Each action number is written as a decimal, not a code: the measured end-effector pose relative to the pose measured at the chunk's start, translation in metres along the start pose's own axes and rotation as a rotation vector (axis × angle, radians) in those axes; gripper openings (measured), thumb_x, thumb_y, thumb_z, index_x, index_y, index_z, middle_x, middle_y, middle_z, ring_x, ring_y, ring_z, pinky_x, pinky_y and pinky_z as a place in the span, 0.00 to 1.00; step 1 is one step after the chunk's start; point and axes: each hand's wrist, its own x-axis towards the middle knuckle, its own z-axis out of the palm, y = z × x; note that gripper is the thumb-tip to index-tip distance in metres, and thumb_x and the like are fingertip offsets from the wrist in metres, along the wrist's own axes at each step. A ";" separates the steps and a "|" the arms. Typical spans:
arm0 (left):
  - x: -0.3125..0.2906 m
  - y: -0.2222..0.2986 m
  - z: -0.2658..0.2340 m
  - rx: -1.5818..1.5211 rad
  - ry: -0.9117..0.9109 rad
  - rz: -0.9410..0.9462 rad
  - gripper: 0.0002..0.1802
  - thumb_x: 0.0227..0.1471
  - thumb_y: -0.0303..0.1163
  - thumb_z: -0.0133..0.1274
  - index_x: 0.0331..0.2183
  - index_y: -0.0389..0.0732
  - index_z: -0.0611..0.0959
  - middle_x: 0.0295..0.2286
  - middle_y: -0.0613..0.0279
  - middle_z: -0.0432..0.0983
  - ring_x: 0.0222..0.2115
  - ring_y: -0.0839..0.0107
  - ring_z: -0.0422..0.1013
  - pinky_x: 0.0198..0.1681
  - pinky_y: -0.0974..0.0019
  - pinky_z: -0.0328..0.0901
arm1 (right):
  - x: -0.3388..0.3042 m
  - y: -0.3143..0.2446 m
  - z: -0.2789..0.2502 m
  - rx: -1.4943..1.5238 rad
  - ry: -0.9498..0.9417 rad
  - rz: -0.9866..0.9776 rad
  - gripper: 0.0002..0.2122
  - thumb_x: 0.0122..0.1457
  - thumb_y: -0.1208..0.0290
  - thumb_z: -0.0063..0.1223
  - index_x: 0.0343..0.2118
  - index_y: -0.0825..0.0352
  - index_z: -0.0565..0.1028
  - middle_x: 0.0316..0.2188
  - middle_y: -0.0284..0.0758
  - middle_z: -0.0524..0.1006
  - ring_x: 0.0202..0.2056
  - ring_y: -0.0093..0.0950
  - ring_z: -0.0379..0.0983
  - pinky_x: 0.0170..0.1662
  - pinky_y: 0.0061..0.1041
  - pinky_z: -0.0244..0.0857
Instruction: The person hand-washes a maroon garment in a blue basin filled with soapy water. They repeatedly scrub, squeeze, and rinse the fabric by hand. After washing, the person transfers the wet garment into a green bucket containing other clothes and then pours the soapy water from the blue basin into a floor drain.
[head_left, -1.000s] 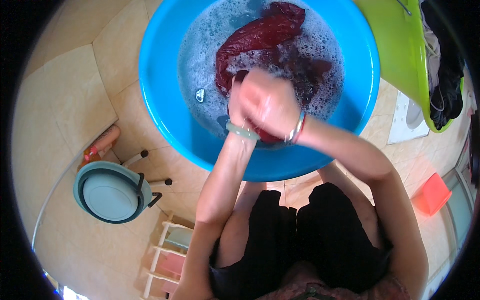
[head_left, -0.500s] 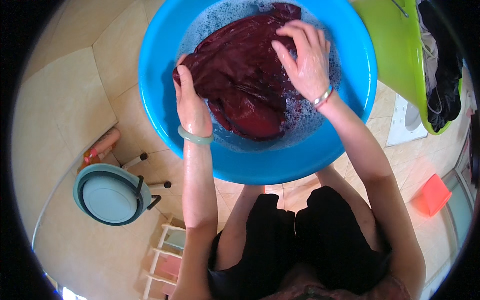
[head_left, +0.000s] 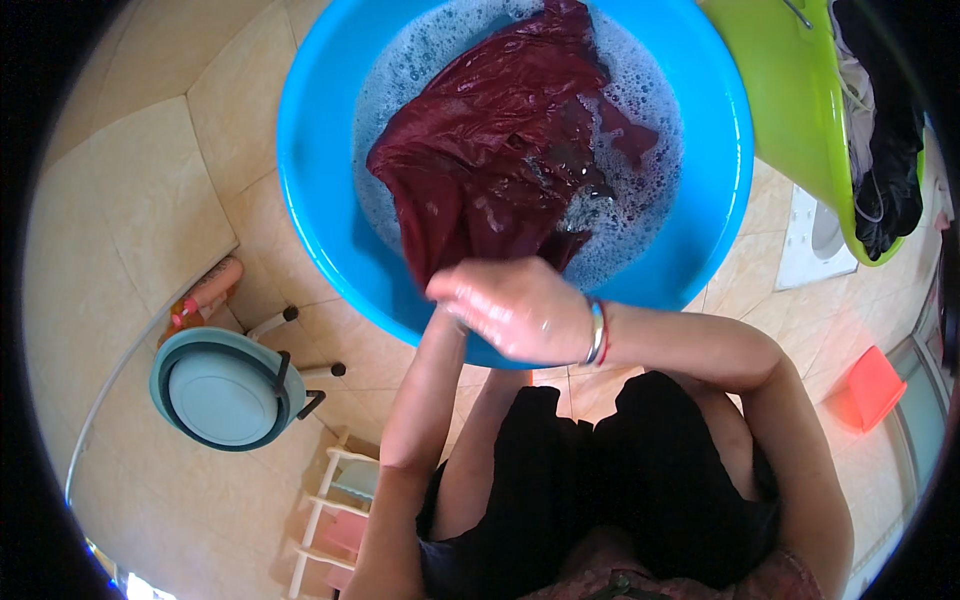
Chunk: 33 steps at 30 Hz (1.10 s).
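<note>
A wet dark-red garment [head_left: 490, 130] lies bunched in foamy water inside the large blue basin [head_left: 715, 150]. Its lower end reaches the basin's near side, just beyond my hands. My right hand [head_left: 520, 310], wet and smeared by motion, lies across my left wrist, its fingers pointing left. A silver bracelet [head_left: 598, 332] and a thin red band circle my right wrist. My left forearm [head_left: 425, 400] comes up from below, but its hand is hidden behind the right hand and the cloth. Whether either hand grips the garment cannot be made out.
At the right, a green tub [head_left: 780, 80] leans with black and white clothes [head_left: 885, 150] in it. A grey-blue folding basin [head_left: 225, 400] stands at the left, near a pink bottle [head_left: 215, 283]. A white rack [head_left: 320, 510] and a coral-coloured container [head_left: 870, 390] are on the tiled floor.
My right hand has left the garment's far right side and come down across my left wrist. My left hand has moved down and right, and the garment now stretches toward the near rim.
</note>
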 end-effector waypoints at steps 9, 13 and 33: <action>-0.001 0.033 0.016 -0.003 -0.150 0.110 0.24 0.56 0.32 0.50 0.54 0.42 0.67 0.49 0.59 0.69 0.49 0.64 0.67 0.53 0.59 0.65 | 0.013 0.011 -0.042 -0.190 0.410 -0.085 0.04 0.55 0.72 0.56 0.33 0.64 0.76 0.27 0.35 0.75 0.26 0.30 0.74 0.29 0.27 0.70; -0.028 0.067 0.038 0.045 -0.210 0.229 0.24 0.57 0.33 0.49 0.55 0.43 0.66 0.50 0.59 0.68 0.50 0.63 0.66 0.54 0.57 0.63 | 0.002 0.063 -0.091 -0.281 0.452 0.372 0.11 0.59 0.64 0.52 0.37 0.67 0.76 0.33 0.42 0.76 0.33 0.36 0.76 0.37 0.30 0.69; -0.018 0.059 0.040 -0.051 -0.288 0.262 0.38 0.48 0.34 0.62 0.58 0.47 0.63 0.55 0.59 0.63 0.54 0.59 0.62 0.59 0.55 0.58 | 0.007 0.044 -0.115 0.809 0.831 0.497 0.09 0.59 0.68 0.56 0.40 0.66 0.75 0.36 0.29 0.78 0.36 0.20 0.74 0.42 0.19 0.66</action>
